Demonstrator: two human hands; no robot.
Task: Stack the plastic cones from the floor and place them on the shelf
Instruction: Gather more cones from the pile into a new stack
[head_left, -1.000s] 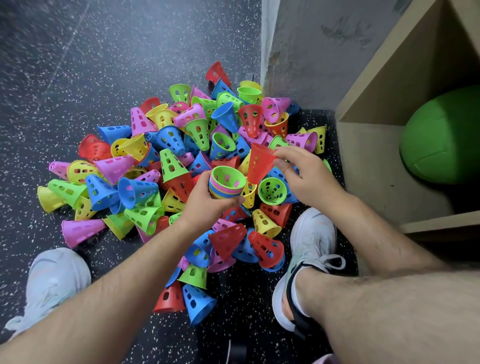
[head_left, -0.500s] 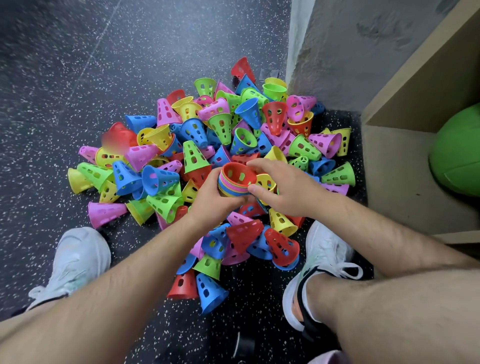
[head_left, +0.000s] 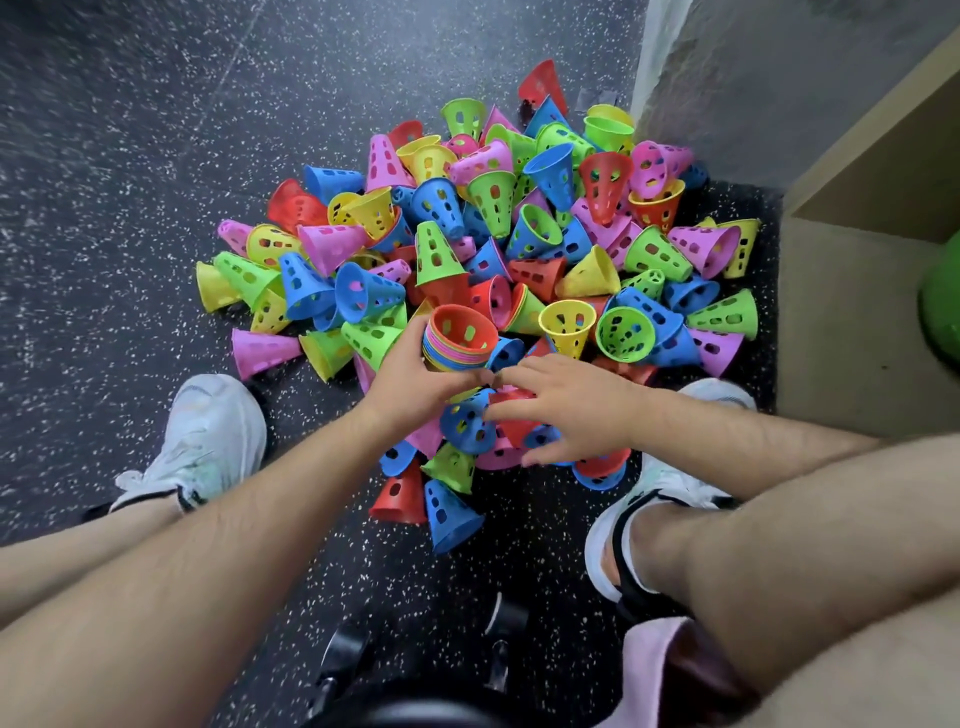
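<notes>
Gripping half-hidden stack (head_left: 460, 338), left hand (head_left: 415, 387).

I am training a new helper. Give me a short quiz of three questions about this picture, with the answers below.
1. True or false: the left hand holds the stack of cones.
2. Which colour is the top cone of that stack? A blue, B red, C yellow.
3. Fill in: the green ball lies inside the ____.
Key: 1 true; 2 B; 3 shelf.
</notes>
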